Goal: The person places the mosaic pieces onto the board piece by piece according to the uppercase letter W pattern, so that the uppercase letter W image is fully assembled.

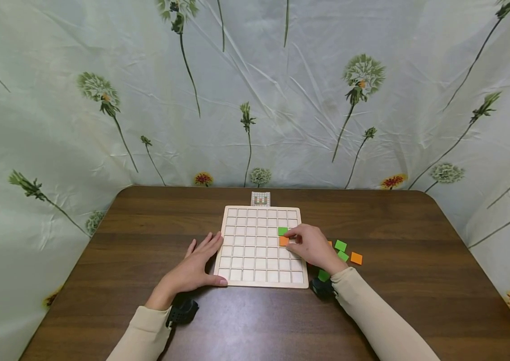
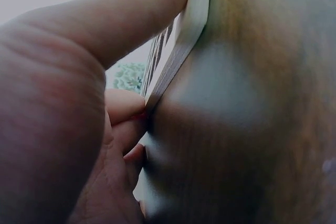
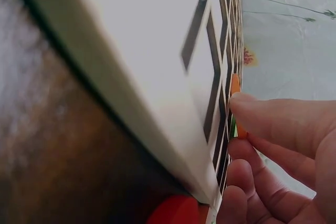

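A pale wooden grid board [image 1: 248,249] lies on the table, its square cells edged by thin ridges. My left hand [image 1: 194,265] rests against its left side with fingers straight, the thumb along the near left corner; the left wrist view shows the thumb across the board's edge. Between thumb and index finger, my right hand [image 1: 312,245] pinches an orange square tile [image 1: 284,241] over the right part of the grid. The right wrist view shows this tile [image 3: 235,83] tilted up at the grid. Just beyond it, a green tile [image 1: 283,231] sits on the board.
Right of the board lie loose tiles, among them a green tile [image 1: 340,245], an orange tile [image 1: 356,258] and another green tile [image 1: 324,275] near the right wrist. A small printed card [image 1: 260,199] lies behind the board. A flowered cloth [image 1: 282,100] hangs behind the table [image 1: 408,281].
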Tool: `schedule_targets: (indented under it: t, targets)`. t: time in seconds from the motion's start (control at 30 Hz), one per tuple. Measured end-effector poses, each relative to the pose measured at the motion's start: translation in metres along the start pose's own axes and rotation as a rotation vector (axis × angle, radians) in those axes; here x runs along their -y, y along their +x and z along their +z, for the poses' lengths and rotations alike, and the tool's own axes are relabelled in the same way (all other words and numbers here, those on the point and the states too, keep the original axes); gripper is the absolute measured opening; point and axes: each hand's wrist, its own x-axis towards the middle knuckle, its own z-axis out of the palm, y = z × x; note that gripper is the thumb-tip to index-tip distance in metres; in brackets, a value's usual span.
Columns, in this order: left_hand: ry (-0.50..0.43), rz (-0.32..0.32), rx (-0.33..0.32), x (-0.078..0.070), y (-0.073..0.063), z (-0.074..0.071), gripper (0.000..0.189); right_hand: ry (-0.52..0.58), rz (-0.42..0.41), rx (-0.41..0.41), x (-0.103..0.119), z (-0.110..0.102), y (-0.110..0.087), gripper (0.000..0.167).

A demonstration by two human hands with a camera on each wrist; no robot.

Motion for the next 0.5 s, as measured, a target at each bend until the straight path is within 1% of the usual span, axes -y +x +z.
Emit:
schedule_targets:
  t: [0.23,0.5]
  targets:
    - [-0.006,-0.004,0.008,0.0009,0.0002,0.0007,0.112,-0.003,-0.003,0.009,0.0003,0.0004,0.0006,0.024]
    - [-0.006,0.002,0.01,0.0042,0.001,0.0014,0.113,-0.018,-0.047,0.008,-0.0014,0.0009,0.0013,0.024]
